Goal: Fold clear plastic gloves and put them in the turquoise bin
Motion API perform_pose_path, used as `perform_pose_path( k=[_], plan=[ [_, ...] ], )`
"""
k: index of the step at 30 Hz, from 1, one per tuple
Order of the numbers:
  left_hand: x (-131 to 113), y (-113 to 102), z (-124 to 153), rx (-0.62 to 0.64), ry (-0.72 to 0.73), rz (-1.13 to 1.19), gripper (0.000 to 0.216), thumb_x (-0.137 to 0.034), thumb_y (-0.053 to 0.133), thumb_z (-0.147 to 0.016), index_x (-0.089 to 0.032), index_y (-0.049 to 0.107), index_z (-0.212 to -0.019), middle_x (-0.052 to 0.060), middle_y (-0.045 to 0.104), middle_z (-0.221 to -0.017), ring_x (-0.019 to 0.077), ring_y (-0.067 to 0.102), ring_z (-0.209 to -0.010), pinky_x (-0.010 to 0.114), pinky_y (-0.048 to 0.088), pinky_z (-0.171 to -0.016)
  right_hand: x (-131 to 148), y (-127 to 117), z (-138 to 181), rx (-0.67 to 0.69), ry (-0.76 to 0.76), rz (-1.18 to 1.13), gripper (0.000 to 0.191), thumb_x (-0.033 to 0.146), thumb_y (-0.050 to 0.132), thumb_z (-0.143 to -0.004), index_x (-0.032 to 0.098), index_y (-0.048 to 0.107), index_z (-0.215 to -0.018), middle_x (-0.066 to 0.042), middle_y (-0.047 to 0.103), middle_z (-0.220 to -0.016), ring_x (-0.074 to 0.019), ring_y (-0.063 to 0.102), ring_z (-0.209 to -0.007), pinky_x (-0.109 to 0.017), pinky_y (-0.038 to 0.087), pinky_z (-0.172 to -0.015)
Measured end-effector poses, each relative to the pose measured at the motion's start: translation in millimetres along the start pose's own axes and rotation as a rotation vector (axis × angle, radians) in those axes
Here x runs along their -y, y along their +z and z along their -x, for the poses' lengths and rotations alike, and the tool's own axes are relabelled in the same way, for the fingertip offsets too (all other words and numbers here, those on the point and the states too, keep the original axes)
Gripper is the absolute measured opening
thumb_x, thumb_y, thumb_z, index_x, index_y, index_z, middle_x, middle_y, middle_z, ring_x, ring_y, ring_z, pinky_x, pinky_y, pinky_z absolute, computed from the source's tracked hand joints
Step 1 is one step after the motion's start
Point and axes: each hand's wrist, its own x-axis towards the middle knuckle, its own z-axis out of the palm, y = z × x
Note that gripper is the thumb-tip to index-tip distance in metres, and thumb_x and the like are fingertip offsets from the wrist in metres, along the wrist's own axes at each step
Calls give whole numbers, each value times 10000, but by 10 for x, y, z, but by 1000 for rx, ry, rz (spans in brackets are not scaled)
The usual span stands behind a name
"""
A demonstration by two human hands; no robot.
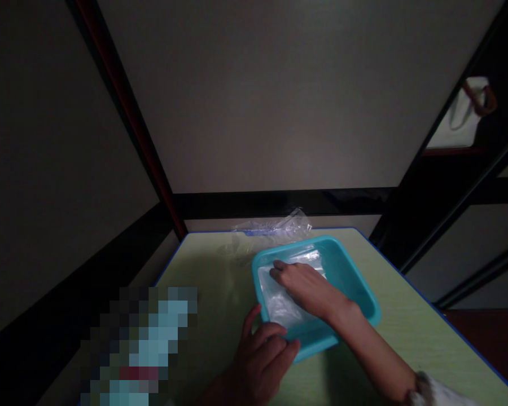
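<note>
A turquoise plastic basin (355, 270) sits on the table, turned slightly askew. Inside, along its left side, lie clear plastic bags (285, 304), flat and shiny; whether there is one or several I cannot make out. My right hand (302, 285) reaches into the basin from the right, its fingers bent down and closed at the plastic; the fingertips are partly hidden. At the near left corner, my left hand (265, 358) grips the basin's rim with curled fingers.
A crumpled transparent wrapper (275, 231) lies at the table's far edge, behind the basin. The pale green table (211, 270) has a blue edge and stands against wardrobe panels (279, 101). A blurred-out patch (152, 344) covers something at the left. A white bag (461, 118) rests on a shelf.
</note>
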Motion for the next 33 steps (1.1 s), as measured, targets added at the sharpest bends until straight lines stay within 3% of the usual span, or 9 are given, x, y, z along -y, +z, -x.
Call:
perform_pose_path(
  k=[7, 14, 18, 25, 33],
  plan=[
    [0, -22, -40, -5, -1, 7, 249, -80, 387, -887, -135, 616, -809, -31, 579, -575, 97, 582, -717, 364, 255, -1057, -40, 19, 43, 81, -29, -179, 352, 138, 615, -765, 131, 566, -1114, -147, 569, -1164, -254, 580, -1010, -328, 447, -814],
    [7, -18, -61, -12, -14, 1, 256, -65, 381, -879, -135, 613, -798, -31, 571, -569, 101, 572, -709, 364, 264, -1047, -51, -11, 38, 124, -155, -309, 350, 126, 612, -737, 73, 620, -1083, -159, 606, -1067, -266, 538, -1052, -353, 412, -909],
    [11, -26, -80, -19, -18, -4, 250, -53, 388, -870, -130, 614, -797, -27, 569, -568, 104, 570, -707, 369, 262, -1048, -63, 27, 59, 112, -132, -369, 400, 112, 611, -724, 93, 603, -1123, -157, 563, -1132, -255, 520, -1083, -345, 411, -920],
    [44, -4, -58, -37, -27, 1, 246, -61, 392, -871, -129, 617, -800, -23, 562, -575, 108, 564, -715, 374, 280, -1038, -56, 17, 75, 259, -100, -403, 549, 113, 619, -721, 137, 508, -1257, -196, 350, -1398, -287, 246, -1324, -416, 274, -1039],
    [40, -38, -91, -38, -33, -32, 229, -65, 407, -870, -126, 617, -804, -23, 563, -578, 107, 557, -710, 366, 287, -1037, -66, -110, 112, 230, -107, -410, 472, 131, 625, -750, 90, 541, -1213, -201, 436, -1344, -259, 385, -1258, -370, 342, -1008]
  ],
)
